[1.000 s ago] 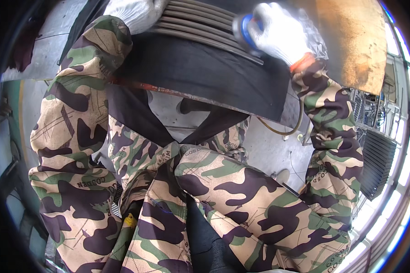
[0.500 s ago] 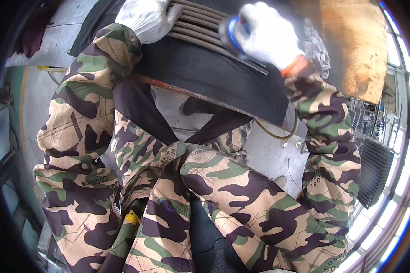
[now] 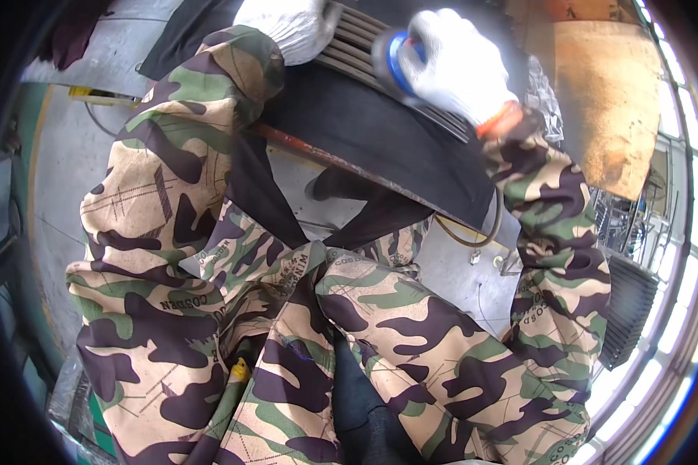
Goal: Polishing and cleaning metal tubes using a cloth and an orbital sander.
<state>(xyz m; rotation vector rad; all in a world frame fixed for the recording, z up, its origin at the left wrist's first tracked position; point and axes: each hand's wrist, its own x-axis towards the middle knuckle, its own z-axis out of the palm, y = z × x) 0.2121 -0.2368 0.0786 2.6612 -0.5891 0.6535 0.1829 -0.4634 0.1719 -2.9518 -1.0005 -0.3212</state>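
Several grey metal bars [image 3: 355,39] lie side by side on a black cloth [image 3: 349,97], slanting from upper left to lower right. My left hand [image 3: 291,29], in a white knit glove, is closed over the bars near their left end; its fingertips are partly hidden. My right hand [image 3: 464,74], gloved in white with an orange cuff, grips a round blue-rimmed tool [image 3: 398,63] with a grey outer face. That tool sits against the bars toward their right part. Motion blurs its edge, so its exact kind cannot be made out.
Beneath the cloth is a worktable with a worn red front edge [image 3: 318,155]. Crumpled clear plastic [image 3: 547,97] lies right of my right hand, beside a rust-stained tan board [image 3: 609,108]. A hose [image 3: 473,242] loops below the table; a dark ribbed stack [image 3: 632,302] stands farther right.
In the picture my left hand, the bars and the table edge have shifted right, largely with the whole view. My right hand and the round tool keep nearly the same place, still on the bars.
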